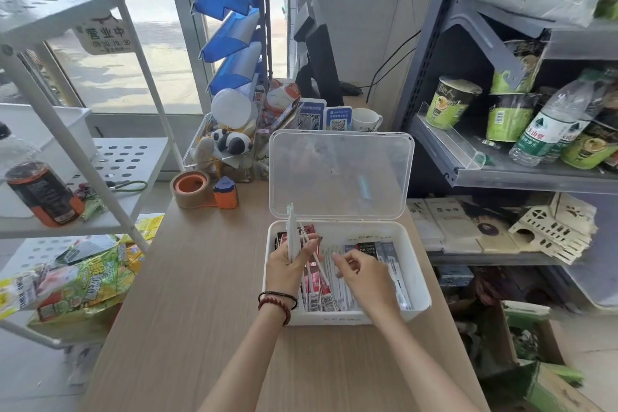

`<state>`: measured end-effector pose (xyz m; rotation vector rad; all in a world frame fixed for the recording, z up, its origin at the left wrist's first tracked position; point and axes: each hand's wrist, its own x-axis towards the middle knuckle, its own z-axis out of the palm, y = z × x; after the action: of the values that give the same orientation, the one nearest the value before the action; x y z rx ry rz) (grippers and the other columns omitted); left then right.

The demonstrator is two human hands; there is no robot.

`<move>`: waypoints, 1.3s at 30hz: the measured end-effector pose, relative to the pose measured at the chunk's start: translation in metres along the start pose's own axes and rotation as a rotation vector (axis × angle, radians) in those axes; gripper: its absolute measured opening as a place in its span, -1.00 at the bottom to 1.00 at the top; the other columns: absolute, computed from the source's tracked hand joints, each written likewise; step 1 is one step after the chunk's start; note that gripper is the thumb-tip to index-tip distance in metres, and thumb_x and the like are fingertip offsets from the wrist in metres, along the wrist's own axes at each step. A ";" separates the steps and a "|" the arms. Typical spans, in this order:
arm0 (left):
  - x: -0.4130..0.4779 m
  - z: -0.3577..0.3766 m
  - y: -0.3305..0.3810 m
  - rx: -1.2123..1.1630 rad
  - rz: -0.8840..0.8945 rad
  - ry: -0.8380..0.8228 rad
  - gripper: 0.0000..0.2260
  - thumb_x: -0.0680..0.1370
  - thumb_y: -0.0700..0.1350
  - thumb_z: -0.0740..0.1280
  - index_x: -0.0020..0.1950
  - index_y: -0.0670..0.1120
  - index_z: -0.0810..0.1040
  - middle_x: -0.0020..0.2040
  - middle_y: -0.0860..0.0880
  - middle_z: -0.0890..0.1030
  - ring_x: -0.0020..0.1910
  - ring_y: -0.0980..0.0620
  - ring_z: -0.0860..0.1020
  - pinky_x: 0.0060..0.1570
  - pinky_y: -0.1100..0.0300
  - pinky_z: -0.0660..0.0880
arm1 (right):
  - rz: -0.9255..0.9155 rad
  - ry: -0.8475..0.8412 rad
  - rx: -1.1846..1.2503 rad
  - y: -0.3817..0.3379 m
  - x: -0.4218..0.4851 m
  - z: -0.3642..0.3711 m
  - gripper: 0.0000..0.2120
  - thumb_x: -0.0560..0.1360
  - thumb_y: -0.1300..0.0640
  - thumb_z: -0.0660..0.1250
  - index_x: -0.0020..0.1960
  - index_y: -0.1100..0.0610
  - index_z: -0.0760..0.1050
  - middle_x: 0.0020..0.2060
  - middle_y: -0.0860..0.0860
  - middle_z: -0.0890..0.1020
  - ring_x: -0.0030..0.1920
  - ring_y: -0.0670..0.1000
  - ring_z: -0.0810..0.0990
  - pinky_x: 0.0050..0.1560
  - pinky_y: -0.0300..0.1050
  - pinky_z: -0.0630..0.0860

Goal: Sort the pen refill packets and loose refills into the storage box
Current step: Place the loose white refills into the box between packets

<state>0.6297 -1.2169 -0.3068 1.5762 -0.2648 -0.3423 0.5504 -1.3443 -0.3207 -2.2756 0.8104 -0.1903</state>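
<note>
— Where are the loose refills?
— A bundle of white loose refills (pixel 291 231) stands upright in the left hand (pixel 287 266), over the left end of the storage box (pixel 337 318). The fingers are wrapped round the bundle's lower part and grip it. Its tips rise past the box's back rim.

— And the others?
— More white refills (pixel 336 281) lie in the middle of the box, running front to back. Red packets (pixel 316 288) lie just left of them, partly under the left hand. Dark packets (pixel 371 248) lie in the back right part of the box.

— The right hand?
— The right hand (pixel 366 274) hovers over the middle of the box with its fingers loosely bent and the fingertips down among the lying refills. I cannot tell whether it pinches one.

— Is the box open?
— Yes. Its clear lid (pixel 341 174) stands upright from the back edge. The box sits on a wooden table (pixel 200 278).

— What is around the box?
— A tape dispenser (pixel 192 189) sits behind and to its left. A panda toy (pixel 232 142) and a lucky cat figure (pixel 282 95) are farther back on that side. A white mug (pixel 366 119) stands behind the lid. Green cup noodles (pixel 451 104) and a water bottle (pixel 551 125) are on a shelf to the right of the box.
</note>
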 end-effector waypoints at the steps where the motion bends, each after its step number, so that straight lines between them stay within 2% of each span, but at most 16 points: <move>1: 0.001 0.000 -0.002 -0.007 -0.005 -0.006 -0.90 0.50 -0.08 0.37 -0.13 -0.10 0.59 -0.51 0.18 0.55 -0.49 0.31 0.50 -0.43 0.46 0.43 | -0.052 -0.011 0.054 -0.003 -0.002 -0.002 -0.63 0.50 -0.33 0.18 -0.13 -0.07 0.56 -0.32 -0.18 0.64 -0.45 -0.26 0.51 -0.42 -0.33 0.41; 4: 0.001 0.000 0.000 -0.065 -0.033 -0.024 -0.85 0.49 -0.13 0.38 0.00 -0.17 0.62 -0.30 0.04 0.65 -0.37 0.20 0.62 -0.39 0.37 0.52 | -0.148 -0.064 0.142 -0.006 -0.006 -0.006 -0.61 0.40 -0.36 0.28 -0.12 -0.05 0.62 -0.31 -0.20 0.65 -0.34 -0.29 0.57 -0.28 -0.39 0.48; 7: -0.001 0.001 0.000 -0.074 -0.024 -0.055 -0.86 0.50 -0.19 0.38 0.02 -0.21 0.63 -0.25 -0.07 0.68 -0.31 0.12 0.66 -0.38 0.37 0.52 | -0.166 -0.098 0.205 -0.003 -0.006 -0.005 -0.60 0.29 -0.36 0.36 -0.10 -0.08 0.64 -0.26 -0.21 0.68 -0.23 -0.25 0.64 -0.12 -0.21 0.63; 10: -0.001 0.002 -0.001 -0.100 -0.034 -0.067 -0.87 0.51 -0.18 0.36 0.02 -0.17 0.63 -0.15 -0.14 0.69 -0.21 0.05 0.68 -0.28 0.28 0.59 | -0.152 -0.092 0.169 0.000 -0.003 -0.003 -0.76 0.38 -0.24 0.41 -0.10 -0.10 0.63 -0.25 -0.22 0.68 -0.21 -0.27 0.64 -0.09 -0.17 0.63; 13: -0.001 0.002 -0.003 -0.110 -0.040 -0.030 -0.90 0.54 -0.14 0.32 0.00 -0.06 0.61 -0.10 -0.03 0.69 -0.14 0.04 0.69 -0.23 0.22 0.61 | -0.103 -0.027 0.074 0.001 -0.003 -0.002 -0.84 0.48 -0.16 0.37 -0.07 -0.11 0.61 -0.23 -0.24 0.66 -0.20 -0.28 0.60 -0.12 -0.21 0.61; 15: -0.001 0.002 -0.003 -0.113 -0.037 0.002 -0.90 0.55 -0.12 0.30 0.01 -0.04 0.60 -0.09 0.03 0.69 -0.13 0.05 0.69 -0.24 0.22 0.61 | -0.047 0.016 0.018 0.003 -0.002 -0.003 -0.85 0.52 -0.13 0.33 -0.04 -0.08 0.60 -0.22 -0.23 0.64 -0.21 -0.28 0.58 -0.24 -0.30 0.54; 19: 0.001 0.002 -0.005 -0.100 -0.050 0.013 -0.87 0.55 -0.08 0.30 0.02 -0.06 0.60 -0.07 0.00 0.70 -0.12 0.03 0.69 -0.21 0.12 0.63 | 0.018 -0.010 -0.042 0.008 0.001 0.000 -0.86 0.52 -0.08 0.36 -0.01 -0.05 0.61 -0.20 -0.22 0.62 -0.22 -0.27 0.54 -0.35 -0.37 0.37; 23: 0.002 0.001 -0.006 -0.064 -0.037 0.024 -0.87 0.55 -0.03 0.30 0.00 -0.01 0.62 -0.08 -0.02 0.70 -0.12 0.03 0.69 -0.17 0.05 0.63 | 0.017 -0.108 -0.113 0.007 0.005 0.005 -0.91 0.50 -0.04 0.40 -0.02 -0.08 0.56 -0.26 -0.15 0.64 -0.26 -0.19 0.61 -0.31 -0.27 0.50; 26: 0.002 0.001 -0.006 -0.048 -0.014 0.029 -0.82 0.56 -0.04 0.28 0.04 -0.08 0.61 -0.07 -0.03 0.70 -0.17 0.03 0.69 -0.22 0.10 0.64 | -0.028 -0.128 -0.257 0.005 0.006 0.006 -0.95 0.52 -0.06 0.36 -0.04 -0.12 0.54 -0.23 -0.16 0.65 -0.23 -0.18 0.61 -0.18 -0.16 0.59; 29: 0.002 0.001 -0.005 -0.071 -0.012 0.030 -0.82 0.56 -0.04 0.27 0.03 -0.09 0.60 -0.08 -0.02 0.70 -0.19 0.02 0.69 -0.26 0.15 0.63 | -0.033 -0.139 -0.321 0.007 0.008 0.010 -0.93 0.51 -0.11 0.34 -0.02 -0.17 0.54 -0.15 -0.15 0.66 -0.16 -0.14 0.59 -0.08 -0.08 0.58; 35: 0.002 0.002 -0.007 -0.111 -0.013 0.033 -0.86 0.55 -0.04 0.27 0.00 -0.05 0.58 -0.08 -0.03 0.70 -0.17 -0.01 0.69 -0.18 0.06 0.63 | -0.043 -0.203 -0.337 0.007 0.009 0.013 -0.82 0.52 -0.13 0.33 0.10 -0.16 0.59 0.00 -0.17 0.67 0.01 -0.10 0.61 0.02 -0.08 0.58; 37: 0.003 0.002 -0.008 -0.105 -0.008 0.032 -0.85 0.56 -0.05 0.26 0.01 -0.06 0.58 -0.08 -0.03 0.70 -0.17 0.00 0.69 -0.17 0.06 0.63 | -0.046 -0.211 -0.329 0.007 0.008 0.011 -0.81 0.54 -0.12 0.30 0.12 -0.15 0.59 -0.01 -0.18 0.67 0.01 -0.11 0.60 -0.01 -0.11 0.56; 39: 0.004 0.002 -0.010 -0.095 -0.007 0.030 -0.84 0.56 -0.04 0.26 0.02 -0.06 0.59 -0.08 -0.01 0.70 -0.16 0.00 0.69 -0.16 0.07 0.63 | -0.055 -0.168 -0.301 0.005 0.007 0.008 -0.81 0.57 -0.13 0.25 0.10 -0.15 0.58 -0.08 -0.18 0.67 -0.10 -0.15 0.60 -0.16 -0.19 0.52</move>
<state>0.6319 -1.2197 -0.3169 1.4878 -0.2167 -0.3321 0.5559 -1.3464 -0.3309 -2.5557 0.7279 0.1052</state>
